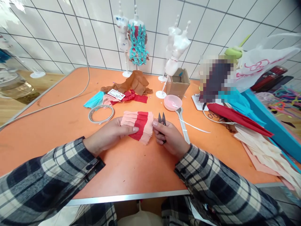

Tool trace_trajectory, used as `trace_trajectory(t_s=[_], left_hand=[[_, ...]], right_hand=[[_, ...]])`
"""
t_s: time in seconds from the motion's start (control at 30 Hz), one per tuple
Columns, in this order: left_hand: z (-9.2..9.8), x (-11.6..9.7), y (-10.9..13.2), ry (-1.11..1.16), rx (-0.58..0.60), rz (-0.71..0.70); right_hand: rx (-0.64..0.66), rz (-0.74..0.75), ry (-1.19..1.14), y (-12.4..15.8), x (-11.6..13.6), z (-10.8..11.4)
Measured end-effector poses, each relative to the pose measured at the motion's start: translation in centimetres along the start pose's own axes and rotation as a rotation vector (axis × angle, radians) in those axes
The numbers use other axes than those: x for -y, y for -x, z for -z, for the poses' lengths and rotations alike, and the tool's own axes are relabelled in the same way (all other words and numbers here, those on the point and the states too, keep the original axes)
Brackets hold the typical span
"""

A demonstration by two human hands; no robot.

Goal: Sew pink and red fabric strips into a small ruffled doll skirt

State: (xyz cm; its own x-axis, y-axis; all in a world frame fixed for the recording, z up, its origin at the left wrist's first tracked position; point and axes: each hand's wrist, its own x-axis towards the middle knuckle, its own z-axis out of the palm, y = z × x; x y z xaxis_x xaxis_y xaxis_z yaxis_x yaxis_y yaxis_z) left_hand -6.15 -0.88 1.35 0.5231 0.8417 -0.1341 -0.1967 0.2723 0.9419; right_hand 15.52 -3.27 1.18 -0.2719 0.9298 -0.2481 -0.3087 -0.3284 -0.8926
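Note:
A piece of pink and red crepe paper (pixel 141 125), pleated and with frayed edges, is held above the orange table. My left hand (pixel 115 131) is closed on its left side, the thumb lying on top near the red band. My right hand (pixel 171 135) grips small dark thread snips (pixel 162 118), their two blades pointing up and slightly apart. The right thumb and forefinger also pinch at the paper's right edge. Whether a thread runs between those fingertips is too small to tell.
A tape roll (pixel 101 114) lies left of the paper, a pink bowl (pixel 172 103) right. Behind are brown crepe paper (pixel 133 82), a cardboard box (pixel 178 83) and small mannequins (pixel 137 44) against the tiled wall. A blue tray (pixel 268 122) and red paper (pixel 237 118) are at right.

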Motion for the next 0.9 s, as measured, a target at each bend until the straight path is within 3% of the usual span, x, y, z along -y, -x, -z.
trace_trajectory(t_s=[0.23, 0.33, 0.53, 0.7, 0.8, 0.9], left_hand=[[0.7, -1.4, 0.2, -0.206, 0.146, 0.200], [0.5, -1.4, 0.3, -0.201, 0.112, 0.182], [0.1, -1.3, 0.1, 0.040, -0.024, 0.074], [-0.7, -1.0, 0.0, 0.461, -0.177, -0.001], [-1.3, -0.3, 0.1, 0.652, -0.219, 0.161], [-1.9, 0.5, 0.6, 0.550, -0.076, 0.417]], right_hand=[[0.043, 0.044, 0.222, 0.1, 0.4, 0.2], [-0.016, 0.089, 0.274, -0.2, 0.2, 0.4], [-0.174, 0.191, 0.146, -1.0, -0.4, 0.8], [-0.267, 0.348, -0.019, -0.8, -0.3, 0.5], [-0.275, 0.425, -0.088, -0.6, -0.1, 0.2], [-0.268, 0.438, -0.074, -0.6, -0.1, 0.1]])
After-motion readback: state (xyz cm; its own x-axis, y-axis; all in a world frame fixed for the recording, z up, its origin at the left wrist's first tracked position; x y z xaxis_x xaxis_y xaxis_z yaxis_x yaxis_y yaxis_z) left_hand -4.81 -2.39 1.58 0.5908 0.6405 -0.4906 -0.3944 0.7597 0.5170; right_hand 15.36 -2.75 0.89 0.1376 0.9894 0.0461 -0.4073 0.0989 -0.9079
